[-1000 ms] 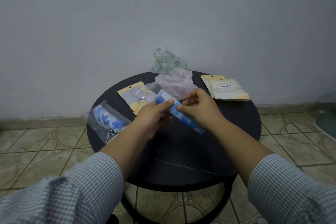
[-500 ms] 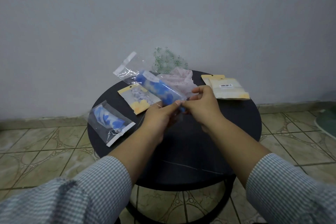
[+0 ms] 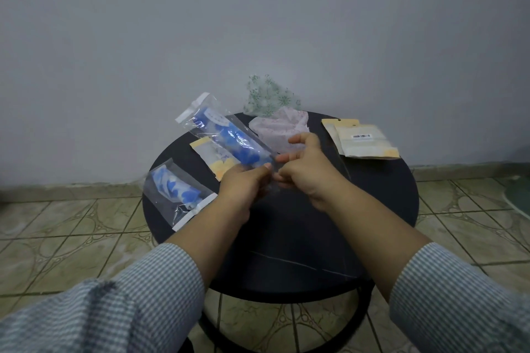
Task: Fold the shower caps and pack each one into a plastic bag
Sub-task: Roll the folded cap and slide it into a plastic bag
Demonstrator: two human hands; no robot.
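We see a round black table (image 3: 329, 226) on a dark ring frame, standing on patterned beige floor tiles (image 3: 57, 226) in front of a plain grey wall (image 3: 258, 23). Two forearms in blue-and-white checked sleeves (image 3: 120, 312) reach in over the near edge of the table.

At the back of the table lies a loose pale pink shower cap (image 3: 279, 130), and behind it, against the wall, a crumpled clear shower cap with a green flower print (image 3: 268, 94). To the right rest two stacked cream-and-yellow packets (image 3: 365, 142), the upper one showing a barcode. On the left edge lies a sealed clear plastic bag with a folded blue-and-white cap inside (image 3: 179, 190). Between it and the hands we see a flat yellow-and-white packet (image 3: 213, 156), partly covered.

Held above the table is a long clear plastic bag holding a rolled blue-and-white shower cap (image 3: 229, 135). It tilts up and to the left, its white-edged flap at the far upper end.

Our left hand (image 3: 243, 188) grips the near, lower end of that bag, fingers curled around it. Our right hand (image 3: 308, 166) sits just beside it, thumb and fingertips pinching the clear film at the same end, with the remaining fingers loosely raised.
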